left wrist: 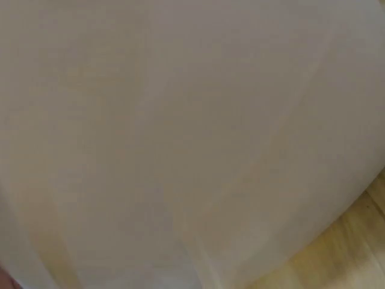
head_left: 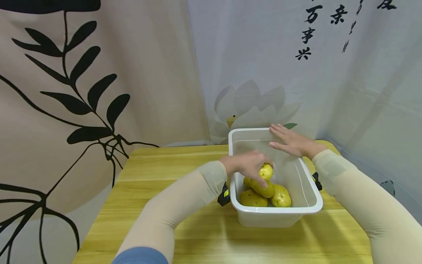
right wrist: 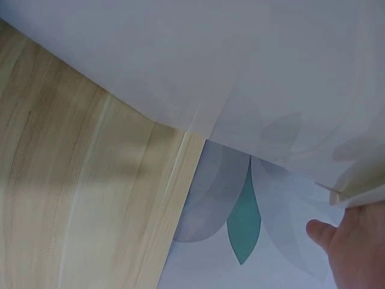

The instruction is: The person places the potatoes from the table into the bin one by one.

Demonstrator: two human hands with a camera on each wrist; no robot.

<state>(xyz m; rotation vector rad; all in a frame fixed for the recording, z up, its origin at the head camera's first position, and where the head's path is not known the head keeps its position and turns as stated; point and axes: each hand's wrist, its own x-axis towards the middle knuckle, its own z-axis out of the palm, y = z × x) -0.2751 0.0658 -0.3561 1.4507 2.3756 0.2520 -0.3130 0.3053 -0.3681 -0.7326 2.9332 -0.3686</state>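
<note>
A white plastic bin [head_left: 298,179] stands on the table with several yellow potatoes [head_left: 252,198] heaped at its near end. My left hand [head_left: 248,165], slightly blurred, reaches in over the left rim. Its thumb and fingers grip the top potato [head_left: 265,171] of the heap. My right hand [head_left: 293,141] rests on the bin's right rim near the far corner, fingers stretched out over the opening. In the right wrist view, the right hand [right wrist: 361,247] shows at the rim, thumb outside. The left wrist view holds mostly the blurred bin wall [left wrist: 192,120]; the left hand is nearly out of it.
The wooden table [head_left: 165,176] extends left of the bin and in front of it. Close behind hangs a pale curtain [head_left: 250,55] with a printed flower and characters. Another curtain [head_left: 155,73] with dark printed leaves hangs at the left.
</note>
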